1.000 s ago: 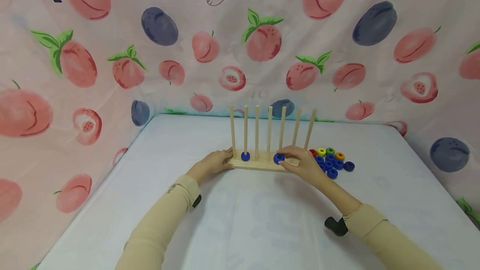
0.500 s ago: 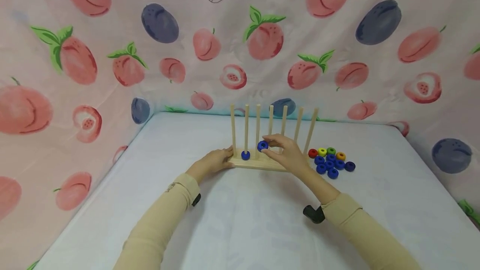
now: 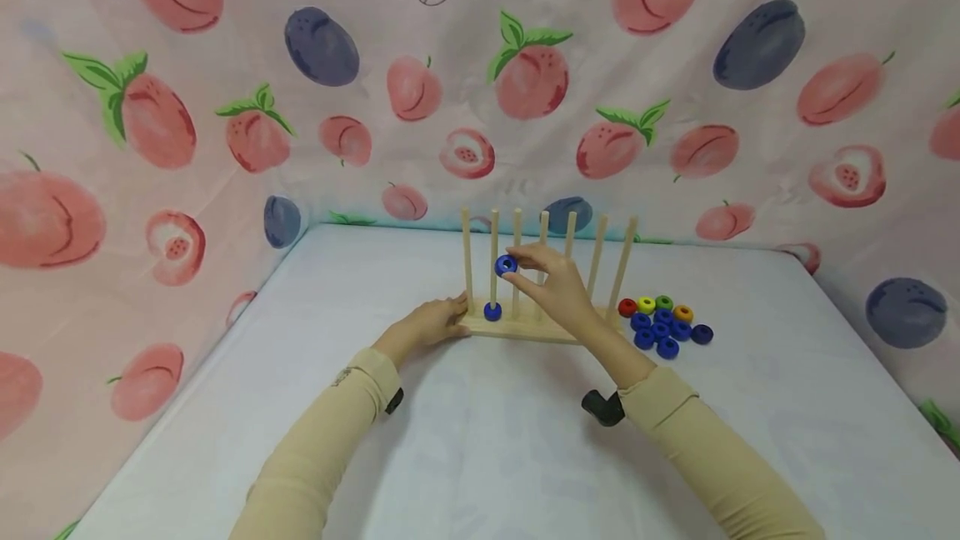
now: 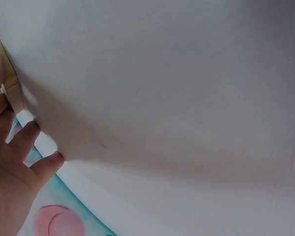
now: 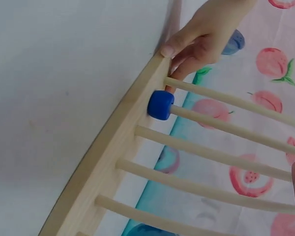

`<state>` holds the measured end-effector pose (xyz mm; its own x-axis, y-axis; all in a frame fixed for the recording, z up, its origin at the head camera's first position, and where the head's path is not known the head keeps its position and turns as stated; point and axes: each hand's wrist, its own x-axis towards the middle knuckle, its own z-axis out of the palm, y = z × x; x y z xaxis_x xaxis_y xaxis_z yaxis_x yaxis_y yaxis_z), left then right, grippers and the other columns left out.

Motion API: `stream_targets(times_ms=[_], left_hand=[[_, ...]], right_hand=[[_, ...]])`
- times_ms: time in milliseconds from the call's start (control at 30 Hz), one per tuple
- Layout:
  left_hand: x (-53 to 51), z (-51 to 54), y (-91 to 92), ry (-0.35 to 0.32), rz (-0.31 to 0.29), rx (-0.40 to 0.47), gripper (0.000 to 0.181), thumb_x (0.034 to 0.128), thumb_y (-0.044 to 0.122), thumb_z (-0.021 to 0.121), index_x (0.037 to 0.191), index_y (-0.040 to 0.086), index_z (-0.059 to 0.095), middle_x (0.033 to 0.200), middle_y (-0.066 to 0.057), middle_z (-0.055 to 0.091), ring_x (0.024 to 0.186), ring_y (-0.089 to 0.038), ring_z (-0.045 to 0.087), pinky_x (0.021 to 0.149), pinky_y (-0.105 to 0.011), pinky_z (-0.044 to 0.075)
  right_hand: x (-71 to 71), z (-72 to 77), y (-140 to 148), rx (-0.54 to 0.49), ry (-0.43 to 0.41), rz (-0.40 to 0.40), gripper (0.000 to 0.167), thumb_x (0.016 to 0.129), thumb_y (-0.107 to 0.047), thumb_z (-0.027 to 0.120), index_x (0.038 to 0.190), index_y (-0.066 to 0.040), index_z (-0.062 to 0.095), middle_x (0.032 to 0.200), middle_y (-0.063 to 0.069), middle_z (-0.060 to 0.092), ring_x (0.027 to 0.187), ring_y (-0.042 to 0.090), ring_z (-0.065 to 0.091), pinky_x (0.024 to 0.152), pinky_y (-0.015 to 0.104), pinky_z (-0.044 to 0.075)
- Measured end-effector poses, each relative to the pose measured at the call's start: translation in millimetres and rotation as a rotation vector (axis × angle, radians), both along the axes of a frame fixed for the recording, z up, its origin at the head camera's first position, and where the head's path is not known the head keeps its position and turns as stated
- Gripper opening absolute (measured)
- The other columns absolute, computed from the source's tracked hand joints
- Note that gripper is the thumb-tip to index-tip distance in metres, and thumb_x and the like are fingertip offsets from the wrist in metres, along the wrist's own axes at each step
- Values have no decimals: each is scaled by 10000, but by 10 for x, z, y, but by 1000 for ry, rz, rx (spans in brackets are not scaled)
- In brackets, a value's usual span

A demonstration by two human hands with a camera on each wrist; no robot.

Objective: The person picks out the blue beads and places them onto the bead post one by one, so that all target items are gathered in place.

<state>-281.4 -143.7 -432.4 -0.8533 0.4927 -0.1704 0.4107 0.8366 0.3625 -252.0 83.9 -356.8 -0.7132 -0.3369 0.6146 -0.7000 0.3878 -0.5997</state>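
A wooden peg rack (image 3: pixel 517 328) with several upright pegs stands on the table. My left hand (image 3: pixel 429 323) holds the rack's left end, thumb on the front edge and fingers behind it, as the right wrist view also shows. One blue bead (image 5: pixel 161 104) sits at the bottom of the second peg from the left. Between the thumb and fingertips of my right hand (image 3: pixel 557 282) is another blue bead (image 3: pixel 506 265), its hole facing the head camera. It is raised beside the upper part of that second peg; whether they touch I cannot tell.
Right of the rack lies a group of loose beads: several blue ones (image 3: pixel 661 330), a red (image 3: pixel 627 307), a yellow (image 3: pixel 646 305), a green (image 3: pixel 663 303) and an orange one (image 3: pixel 682 314). A fruit-patterned cloth (image 3: pixel 465 107) hangs behind the white tabletop (image 3: pixel 480 440).
My right hand has carried its blue bead left and upward, from low near the rack's right part to the second peg's upper part. The left hand stays on the rack's end.
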Motion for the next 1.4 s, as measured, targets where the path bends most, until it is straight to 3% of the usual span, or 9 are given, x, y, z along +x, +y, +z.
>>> stream_targets(times_ms=[267, 467, 700, 867, 1167, 1267, 1400], left_hand=[[-11, -1, 19, 0, 4, -9, 620, 946, 333, 556, 1446, 42, 336, 1521, -127, 302, 1365, -356, 358, 1153, -446, 286], [14, 3, 21, -16, 35, 0, 634, 946, 332, 555, 1459, 50, 312, 1529, -133, 286, 1367, -371, 349, 1154, -460, 278], [52, 18, 4, -23, 49, -2, 623, 942, 332, 560, 1454, 65, 324, 1535, -104, 276, 1374, -358, 342, 1160, -455, 268], [48, 9, -1, -6, 36, -21, 591, 930, 330, 577, 1417, 49, 396, 1523, -98, 303, 1371, -346, 353, 1156, -448, 278], [-6, 64, 27, 83, 8, -61, 628, 907, 372, 607, 1415, 56, 414, 1501, -95, 369, 1353, -317, 395, 1140, -467, 303], [-11, 86, 26, 87, -3, -68, 623, 904, 365, 612, 1404, 41, 427, 1497, -111, 372, 1359, -322, 385, 1141, -483, 295], [-12, 85, 18, 80, 2, -73, 643, 896, 370, 621, 1403, 28, 424, 1486, -130, 389, 1353, -339, 389, 1139, -476, 301]], right_hand=[[-18, 145, -46, -67, 4, 30, 331, 832, -9, 682, 1145, 81, 623, 1091, 220, 645, 972, 315, 660, 885, 366, 548], [-70, 234, -101, -54, 2, 37, 353, 841, -32, 680, 1170, 76, 615, 1120, 214, 629, 1003, 310, 652, 906, 337, 541], [-89, 358, -183, -51, 119, 26, 312, 838, -26, 684, 1131, 69, 632, 1102, 202, 629, 999, 296, 646, 895, 331, 547], [-143, 430, -200, -23, 173, -15, 318, 830, -44, 699, 1120, 70, 634, 1106, 199, 639, 987, 293, 649, 880, 327, 551], [-275, 552, -179, 20, 213, -68, 317, 841, -74, 696, 1124, 58, 639, 1077, 190, 648, 959, 291, 627, 857, 372, 540], [-299, 592, -188, 22, 197, -80, 316, 845, -80, 693, 1124, 58, 641, 1065, 195, 646, 933, 308, 610, 830, 395, 526], [-329, 612, -213, 24, 104, -59, 325, 849, -84, 689, 1137, 58, 637, 1050, 198, 639, 927, 303, 602, 817, 389, 522]])
